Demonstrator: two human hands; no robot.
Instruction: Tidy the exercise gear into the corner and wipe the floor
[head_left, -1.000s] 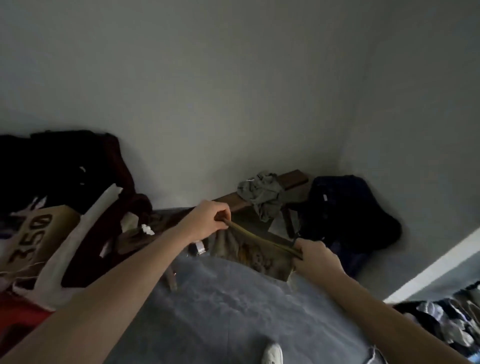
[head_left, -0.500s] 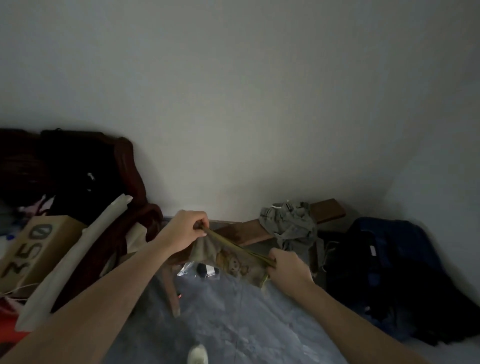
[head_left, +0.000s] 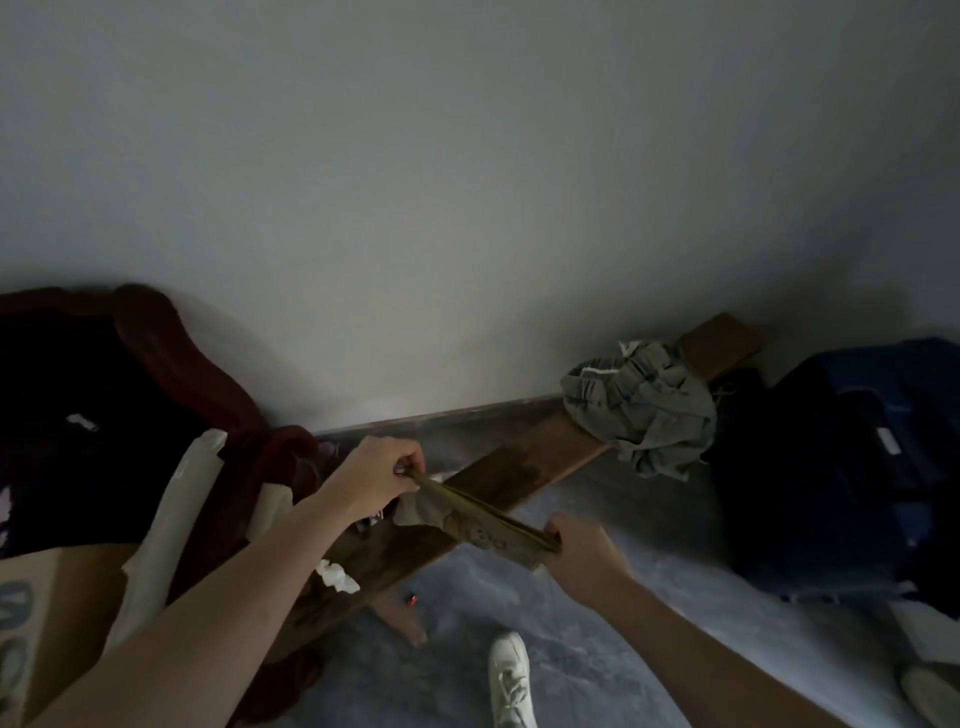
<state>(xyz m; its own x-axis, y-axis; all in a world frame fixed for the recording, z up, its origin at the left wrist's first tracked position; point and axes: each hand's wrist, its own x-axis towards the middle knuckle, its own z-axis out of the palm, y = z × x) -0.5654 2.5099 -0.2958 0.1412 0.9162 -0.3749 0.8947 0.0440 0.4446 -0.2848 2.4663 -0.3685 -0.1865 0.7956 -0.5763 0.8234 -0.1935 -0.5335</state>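
Observation:
An olive-tan cloth (head_left: 475, 522) with a printed figure is stretched between both hands above the grey floor (head_left: 649, 597). My left hand (head_left: 376, 475) grips its upper left end in a fist. My right hand (head_left: 582, 558) grips the lower right end. Part of the cloth hangs loose under the taut top edge. Behind the cloth a long wooden bench (head_left: 524, 467) runs along the wall.
A crumpled grey-green garment (head_left: 641, 405) lies on the bench. A dark blue bag (head_left: 852, 478) sits at the right. Dark clothes on a red-brown chair (head_left: 171, 364), a cardboard box (head_left: 47, 613) and a white strip (head_left: 171, 525) crowd the left. My white shoe (head_left: 511, 680) stands below.
The view has swung left and tilted, so the bench and bag shifted right. Both hands still hold the cloth taut, now lower in the frame and stretched wider.

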